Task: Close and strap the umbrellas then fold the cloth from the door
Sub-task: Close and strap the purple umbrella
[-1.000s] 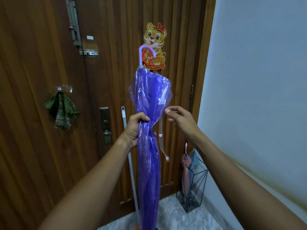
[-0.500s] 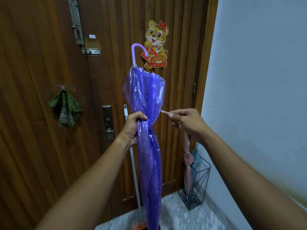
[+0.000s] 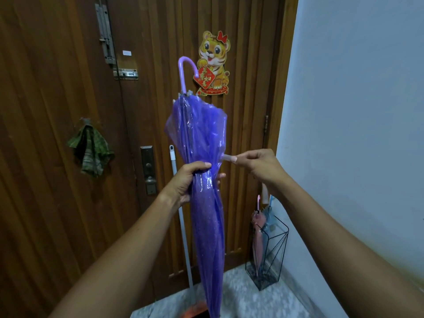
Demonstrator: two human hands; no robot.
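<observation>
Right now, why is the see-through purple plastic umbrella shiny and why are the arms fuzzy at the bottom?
Head view: dim room light leaves small white glints on the see-through purple plastic umbrella by the left hand; the wide-angle lens stretches and blurs both forearms toward the lower corners; the right hand, pinching the pale strap, looks sharp.

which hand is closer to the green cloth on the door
Left. The left hand grips the purple umbrella to the right of the green cloth; the right hand is farther right, beyond the umbrella, pinching its strap.
</observation>
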